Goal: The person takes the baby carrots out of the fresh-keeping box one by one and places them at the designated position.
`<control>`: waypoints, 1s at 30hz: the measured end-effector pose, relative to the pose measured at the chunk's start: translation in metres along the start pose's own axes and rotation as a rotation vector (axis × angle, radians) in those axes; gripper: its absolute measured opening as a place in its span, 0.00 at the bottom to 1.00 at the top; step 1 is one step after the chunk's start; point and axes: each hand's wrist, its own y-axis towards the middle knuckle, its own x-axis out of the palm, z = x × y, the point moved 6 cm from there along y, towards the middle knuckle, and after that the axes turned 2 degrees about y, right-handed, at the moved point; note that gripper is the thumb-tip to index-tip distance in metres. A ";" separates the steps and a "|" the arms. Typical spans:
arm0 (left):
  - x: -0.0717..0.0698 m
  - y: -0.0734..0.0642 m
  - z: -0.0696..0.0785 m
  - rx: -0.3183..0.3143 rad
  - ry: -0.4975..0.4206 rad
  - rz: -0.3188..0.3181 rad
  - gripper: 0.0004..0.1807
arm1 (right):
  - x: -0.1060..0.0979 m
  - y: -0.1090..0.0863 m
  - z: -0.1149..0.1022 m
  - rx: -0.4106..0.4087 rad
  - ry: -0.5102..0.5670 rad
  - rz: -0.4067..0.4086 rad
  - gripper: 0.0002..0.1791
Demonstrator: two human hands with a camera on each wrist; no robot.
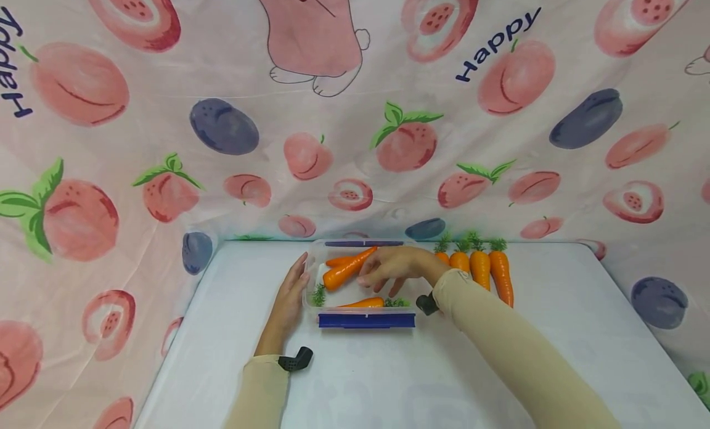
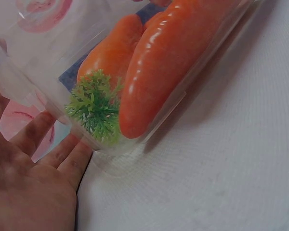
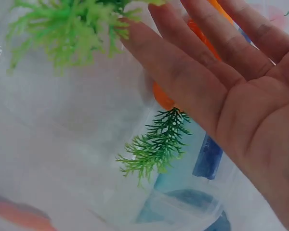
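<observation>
A clear plastic box [image 1: 310,299] with blue clasps stands on the table and holds several orange carrots [image 1: 348,270] with green tops. My left hand [image 1: 288,293] rests along the box's left side; in the left wrist view its straight fingers [image 2: 65,151] touch the clear wall, beside a leafy top [image 2: 96,103] and a carrot [image 2: 156,67]. Over the inside of the box reaches my right hand [image 1: 396,265], fingers apart. In the right wrist view its fingers [image 3: 183,67] extend loosely, one fingertip right at a green leafy top [image 3: 77,29]; another leafy top [image 3: 156,144] lies below.
To the right of the box, several more carrots [image 1: 479,265] lie side by side, leafy ends toward the back. A blue clasp [image 1: 366,320] hangs at the box's front. Behind the white table [image 1: 355,379] hangs a fruit-print cloth [image 1: 355,114].
</observation>
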 end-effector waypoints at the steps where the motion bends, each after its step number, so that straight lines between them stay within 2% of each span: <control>1: 0.000 0.000 0.000 0.000 -0.002 0.000 0.27 | 0.000 0.000 -0.001 0.001 -0.004 -0.004 0.28; 9: 0.000 0.000 -0.001 -0.008 -0.009 -0.004 0.27 | 0.000 0.005 -0.007 0.019 -0.029 -0.043 0.25; 18: 0.002 -0.001 0.000 0.001 -0.053 -0.011 0.28 | -0.001 0.018 0.001 0.094 -0.025 -0.082 0.22; 30: 0.001 -0.001 0.002 0.015 -0.041 -0.020 0.28 | 0.002 0.034 0.010 0.165 -0.062 -0.130 0.21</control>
